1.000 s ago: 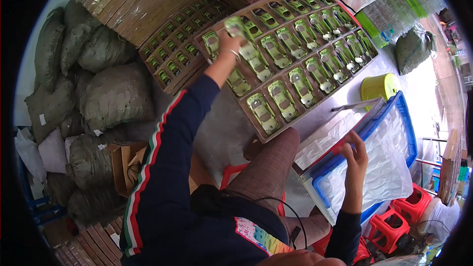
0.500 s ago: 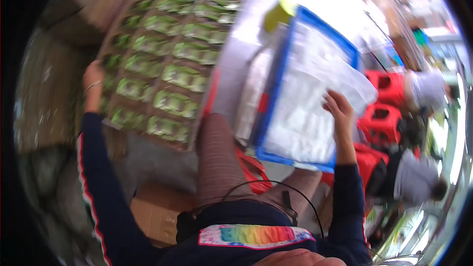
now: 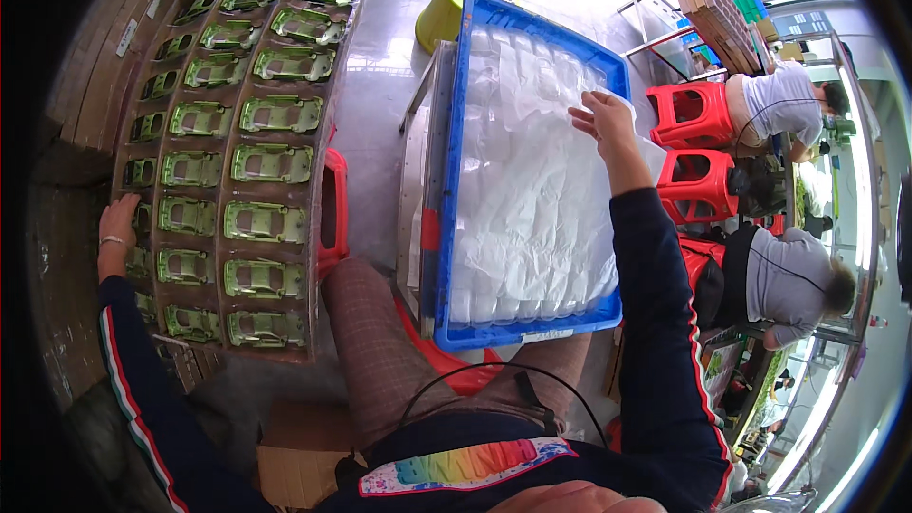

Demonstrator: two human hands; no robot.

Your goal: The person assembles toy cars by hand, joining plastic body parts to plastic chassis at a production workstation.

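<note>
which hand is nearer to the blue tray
Right. The right hand is over the right side of the blue tray. The left hand is well off to the left, at the left edge of the box of green toy cars.

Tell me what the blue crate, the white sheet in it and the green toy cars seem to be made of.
Blue crate: probably moulded plastic, by its even colour and thick rim.
White sheet: thin plastic film or tissue paper; it is crinkled, and I can't tell which.
Green toy cars: shiny, with bright highlights; painted metal or plastic, the look leaves it open.
</note>
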